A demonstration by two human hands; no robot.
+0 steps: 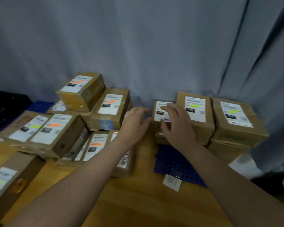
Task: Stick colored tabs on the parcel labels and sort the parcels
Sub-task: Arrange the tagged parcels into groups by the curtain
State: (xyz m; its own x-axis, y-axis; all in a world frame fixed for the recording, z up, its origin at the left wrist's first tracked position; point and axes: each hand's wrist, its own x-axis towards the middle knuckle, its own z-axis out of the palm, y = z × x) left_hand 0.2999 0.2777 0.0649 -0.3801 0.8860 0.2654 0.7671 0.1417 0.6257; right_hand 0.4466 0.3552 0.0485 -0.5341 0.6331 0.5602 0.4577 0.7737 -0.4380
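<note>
1. Resting on top of a small parcel (157, 113) in the middle of the frame, the right hand (175, 123) lies with its fingers spread wide over the white label and its thumb down the front face.
2. The left hand (134, 122) hovers just left of that parcel, fingers loose and apart, holding nothing; I cannot tell whether its fingertips touch the box.
3. A green tab (161, 108) peeks out on the label under the right fingers.
4. To the right, touching the small parcel, stand two taller boxes, a middle box (197, 126) and a far right box (239, 130), each with a green tab on its label.
5. At the upper left of the frame sits a stack of boxes with orange tabs, the top box (82, 92) above a lower box (111, 112).
6. Further left, a flat parcel (39, 133) carries two labels, one with a green tab and one with an orange tab.
7. A blue grid tray (174, 161) lies on the wooden table (138, 202) below the right wrist, with a small white card (172, 182) at its near edge.
8. A grey curtain (138, 46) hangs behind everything.
</note>
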